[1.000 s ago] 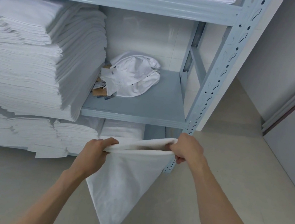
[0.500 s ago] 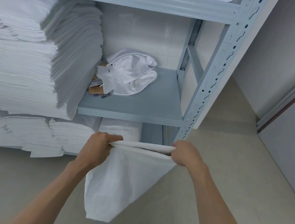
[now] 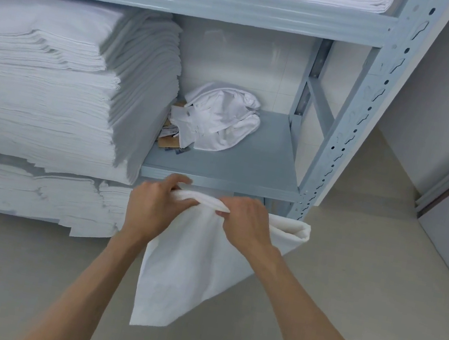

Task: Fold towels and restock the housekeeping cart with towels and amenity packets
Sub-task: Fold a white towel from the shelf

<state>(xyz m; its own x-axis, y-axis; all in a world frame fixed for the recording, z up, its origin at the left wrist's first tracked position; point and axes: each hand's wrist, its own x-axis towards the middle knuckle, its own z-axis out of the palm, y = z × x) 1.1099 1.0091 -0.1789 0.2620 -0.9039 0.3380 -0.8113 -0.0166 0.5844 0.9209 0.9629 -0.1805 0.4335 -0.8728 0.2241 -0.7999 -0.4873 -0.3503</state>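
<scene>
The grey-blue metal shelving runs out of view at the top and left, so the stacks of folded white linen on it are cut off, and the lowest shelf is partly hidden behind the hands. On the middle shelf a crumpled white bundle lies on some cardboard and paper scraps too small to identify. The white towel hangs in front of the shelving above the beige floor, its top edge bunched between the two hands and its body draping down between the forearms to a lower corner; a folded end sticks out past the right wrist. The left hand grips the top edge with curled fingers, knuckles up. The right hand, close beside it, pinches the same edge between thumb and fingers. Both forearms reach up from the bottom of the view.
</scene>
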